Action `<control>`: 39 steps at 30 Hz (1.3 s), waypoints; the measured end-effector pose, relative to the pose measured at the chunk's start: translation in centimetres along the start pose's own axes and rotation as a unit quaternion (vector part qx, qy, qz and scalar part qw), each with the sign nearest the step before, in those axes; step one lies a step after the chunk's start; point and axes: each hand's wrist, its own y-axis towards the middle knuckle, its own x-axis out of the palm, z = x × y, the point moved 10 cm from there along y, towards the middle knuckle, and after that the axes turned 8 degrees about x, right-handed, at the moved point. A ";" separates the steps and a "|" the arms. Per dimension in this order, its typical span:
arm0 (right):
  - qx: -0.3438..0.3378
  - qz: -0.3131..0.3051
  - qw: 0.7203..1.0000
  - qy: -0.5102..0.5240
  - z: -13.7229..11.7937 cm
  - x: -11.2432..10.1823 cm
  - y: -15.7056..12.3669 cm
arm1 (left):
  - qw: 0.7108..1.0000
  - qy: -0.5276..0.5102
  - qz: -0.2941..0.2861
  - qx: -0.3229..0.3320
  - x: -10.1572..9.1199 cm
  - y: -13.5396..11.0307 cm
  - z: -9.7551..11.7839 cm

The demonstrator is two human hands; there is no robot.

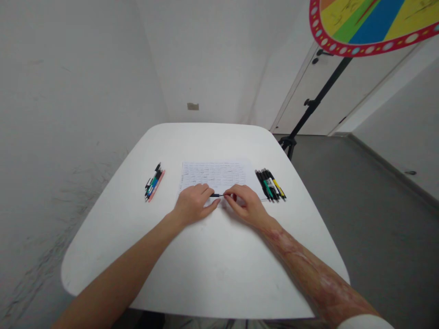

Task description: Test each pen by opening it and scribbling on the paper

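My left hand point(194, 204) and my right hand point(245, 205) rest on the lower edge of a handwritten sheet of paper point(214, 176), fingertips facing each other. Between them lies a black pen point(216, 195), level across the sheet. Its left end goes under my left fingers, and my right fingers pinch its other end, so most of the pen is hidden. Left of the sheet lies a bundle of several pens point(153, 183) with a pink strip alongside. Right of it lies a second bundle of several pens point(270, 185), some with green and yellow barrels.
All this sits on a white rounded table point(219, 141). Walls stand at the left and back. At the upper right, a colourful prize wheel point(363, 23) stands on a black tripod stand point(315, 100) before a white door point(343, 91). Grey floor point(360, 192) lies right.
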 end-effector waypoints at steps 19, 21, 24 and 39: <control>-0.045 -0.022 0.998 -0.041 0.0 0.8 -0.2 | 0.999 0.002 -0.025 0.036 0.4 0.1 0.7; -0.043 -0.017 0.998 -0.043 0.1 0.7 -0.2 | 0.999 0.005 -0.023 0.038 0.4 0.1 0.7; -0.041 -0.008 0.998 -0.041 0.2 0.5 -0.2 | 0.999 0.009 -0.018 0.040 0.2 0.2 0.8; 0.005 0.017 1.000 -0.012 0.3 -1.1 0.1 | 0.999 0.015 -0.024 0.026 -0.2 -0.1 0.2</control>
